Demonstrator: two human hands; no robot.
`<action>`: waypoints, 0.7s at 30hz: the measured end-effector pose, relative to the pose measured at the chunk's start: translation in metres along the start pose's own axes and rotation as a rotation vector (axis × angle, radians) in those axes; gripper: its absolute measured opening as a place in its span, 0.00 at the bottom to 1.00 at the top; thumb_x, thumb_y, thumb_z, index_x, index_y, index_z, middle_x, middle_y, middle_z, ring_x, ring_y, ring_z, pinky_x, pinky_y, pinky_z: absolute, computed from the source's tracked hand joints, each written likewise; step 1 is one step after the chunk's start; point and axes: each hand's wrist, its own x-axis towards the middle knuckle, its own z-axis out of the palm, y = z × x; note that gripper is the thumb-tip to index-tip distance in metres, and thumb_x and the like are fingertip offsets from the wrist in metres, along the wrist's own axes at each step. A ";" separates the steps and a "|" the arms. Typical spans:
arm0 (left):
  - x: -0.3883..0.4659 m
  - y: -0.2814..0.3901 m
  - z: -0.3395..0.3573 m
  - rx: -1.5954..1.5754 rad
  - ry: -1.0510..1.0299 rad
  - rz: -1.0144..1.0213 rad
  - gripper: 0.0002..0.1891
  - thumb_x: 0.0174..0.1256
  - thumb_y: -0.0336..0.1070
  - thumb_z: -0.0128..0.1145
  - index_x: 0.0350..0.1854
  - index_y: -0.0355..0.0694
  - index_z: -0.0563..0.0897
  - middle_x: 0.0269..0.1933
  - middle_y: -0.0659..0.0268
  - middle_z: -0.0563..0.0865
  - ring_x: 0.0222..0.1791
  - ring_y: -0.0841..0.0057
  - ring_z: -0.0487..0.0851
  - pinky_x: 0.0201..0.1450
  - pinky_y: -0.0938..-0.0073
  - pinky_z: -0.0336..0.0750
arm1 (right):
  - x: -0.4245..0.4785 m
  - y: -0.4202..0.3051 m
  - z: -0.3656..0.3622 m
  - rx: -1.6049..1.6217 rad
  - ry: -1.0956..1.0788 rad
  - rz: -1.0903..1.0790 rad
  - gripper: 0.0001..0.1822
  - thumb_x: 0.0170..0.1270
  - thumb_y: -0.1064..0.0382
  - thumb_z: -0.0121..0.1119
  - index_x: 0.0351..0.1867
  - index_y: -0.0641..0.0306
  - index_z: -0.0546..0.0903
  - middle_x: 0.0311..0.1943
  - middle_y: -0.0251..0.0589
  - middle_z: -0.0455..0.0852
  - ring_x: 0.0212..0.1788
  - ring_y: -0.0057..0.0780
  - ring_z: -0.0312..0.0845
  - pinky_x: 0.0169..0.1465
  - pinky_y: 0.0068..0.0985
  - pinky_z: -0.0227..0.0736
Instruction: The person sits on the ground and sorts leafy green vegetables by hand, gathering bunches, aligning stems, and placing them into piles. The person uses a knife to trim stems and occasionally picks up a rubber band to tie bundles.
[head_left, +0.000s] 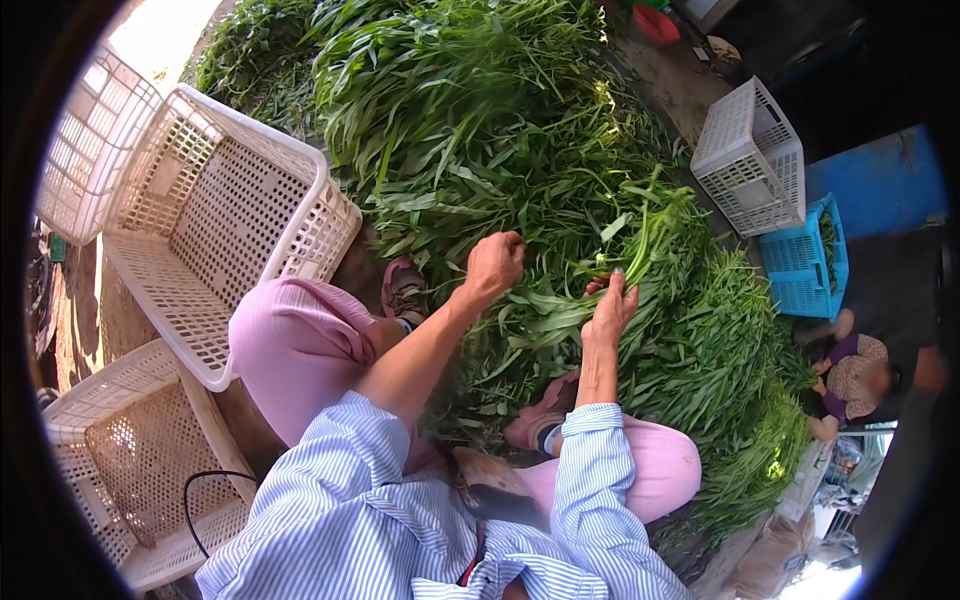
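In my right hand is a small bunch of long-stemmed leafy greens, probably water spinach, gripped at the stems. Its pale green stems rise above my thumb, and broad leaves trail to the left below the fingers. My left hand is closed in a loose fist, a short way left of the bunch; nothing shows in it, though its palm side is hidden. Both hands are over a large heap of the same cut greens, which spreads on the ground between and beyond my feet.
By my left knee stand a white plastic crate and another worn crate. Across the heap are a white crate and a blue crate with greens inside. At far right a person reaches to the heap. A red basin lies beyond.
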 end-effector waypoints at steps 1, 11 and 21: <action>0.011 -0.007 0.003 0.186 0.185 0.162 0.09 0.60 0.35 0.56 0.39 0.39 0.86 0.40 0.58 0.85 0.41 0.59 0.81 0.45 0.65 0.76 | 0.008 0.009 0.000 -0.020 -0.001 0.028 0.08 0.70 0.63 0.53 0.45 0.64 0.73 0.26 0.36 0.79 0.22 0.24 0.74 0.26 0.25 0.72; 0.094 -0.039 0.022 0.838 0.077 0.419 0.11 0.50 0.37 0.62 0.36 0.42 0.80 0.37 0.60 0.82 0.44 0.60 0.75 0.44 0.59 0.67 | 0.100 0.138 0.023 0.236 0.128 0.577 0.13 0.64 0.58 0.63 0.42 0.65 0.78 0.34 0.39 0.84 0.28 0.24 0.76 0.30 0.23 0.71; 0.100 -0.034 0.046 0.426 0.118 0.159 0.13 0.60 0.33 0.53 0.45 0.32 0.72 0.29 0.46 0.81 0.32 0.47 0.80 0.37 0.53 0.73 | 0.146 0.156 0.053 0.098 0.258 0.534 0.15 0.58 0.58 0.69 0.30 0.68 0.77 0.23 0.36 0.78 0.19 0.23 0.71 0.23 0.23 0.68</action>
